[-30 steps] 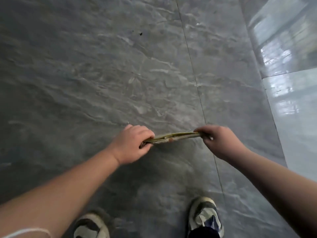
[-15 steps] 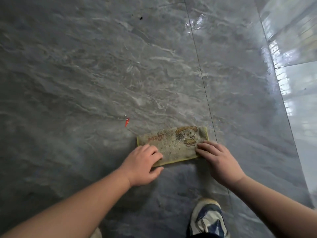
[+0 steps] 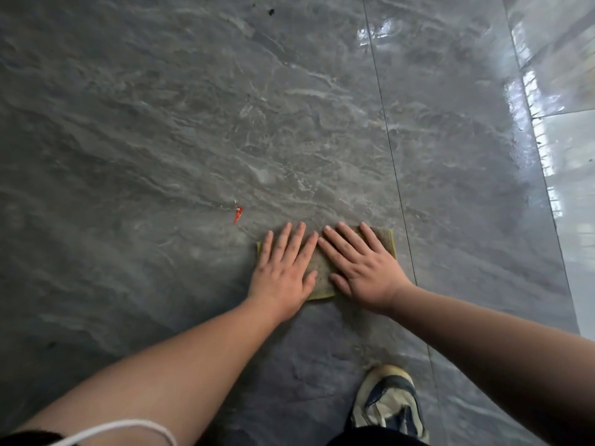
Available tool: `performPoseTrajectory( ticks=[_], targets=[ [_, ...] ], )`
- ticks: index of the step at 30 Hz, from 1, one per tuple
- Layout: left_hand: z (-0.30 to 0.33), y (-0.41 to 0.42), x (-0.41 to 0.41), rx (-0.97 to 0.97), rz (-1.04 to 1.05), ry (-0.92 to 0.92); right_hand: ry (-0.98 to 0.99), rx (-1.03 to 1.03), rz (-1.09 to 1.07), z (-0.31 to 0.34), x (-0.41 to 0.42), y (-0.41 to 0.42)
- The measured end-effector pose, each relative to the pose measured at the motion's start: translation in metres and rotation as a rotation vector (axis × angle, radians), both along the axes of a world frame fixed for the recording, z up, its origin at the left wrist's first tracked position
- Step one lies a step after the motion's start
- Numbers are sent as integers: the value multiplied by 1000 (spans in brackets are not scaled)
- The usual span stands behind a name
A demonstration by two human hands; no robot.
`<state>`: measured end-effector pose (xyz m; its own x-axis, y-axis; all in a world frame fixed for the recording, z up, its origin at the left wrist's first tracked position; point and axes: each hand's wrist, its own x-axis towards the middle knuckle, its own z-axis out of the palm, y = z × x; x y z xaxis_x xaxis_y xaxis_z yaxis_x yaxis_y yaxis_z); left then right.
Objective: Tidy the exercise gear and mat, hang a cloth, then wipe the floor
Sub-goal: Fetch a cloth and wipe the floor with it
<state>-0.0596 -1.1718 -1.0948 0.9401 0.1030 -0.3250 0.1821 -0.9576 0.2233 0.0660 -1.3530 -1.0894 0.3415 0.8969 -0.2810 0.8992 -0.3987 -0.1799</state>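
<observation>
Now both hands flat, fingers spread: left hand (image 3: pixel 283 268), right hand (image 3: pixel 363 268) pressing cloth (image 3: pixel 322 268) onto floor (image 3: pixel 161 123).

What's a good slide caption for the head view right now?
Both hands, left and right, press a cloth flat on the grey floor, near a red scrap.

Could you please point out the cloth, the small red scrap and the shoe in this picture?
cloth (image 3: pixel 384 238): head view, on its bare far right corner beside the right hand.
red scrap (image 3: pixel 237 215): head view, on its middle, lying on the floor.
shoe (image 3: pixel 388 402): head view, on its upper.
</observation>
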Motion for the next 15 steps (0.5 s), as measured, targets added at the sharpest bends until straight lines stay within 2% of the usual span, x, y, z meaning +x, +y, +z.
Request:
performPoseTrajectory(
  ticks=[10,15],
  targets=[
    [-2,-42,-48,-1,-48,44,38,-14,-39,1,-47,-46],
    [9,-70,-65,-2,-62,-19,44,69,-48,8,-60,-64]
  ],
)
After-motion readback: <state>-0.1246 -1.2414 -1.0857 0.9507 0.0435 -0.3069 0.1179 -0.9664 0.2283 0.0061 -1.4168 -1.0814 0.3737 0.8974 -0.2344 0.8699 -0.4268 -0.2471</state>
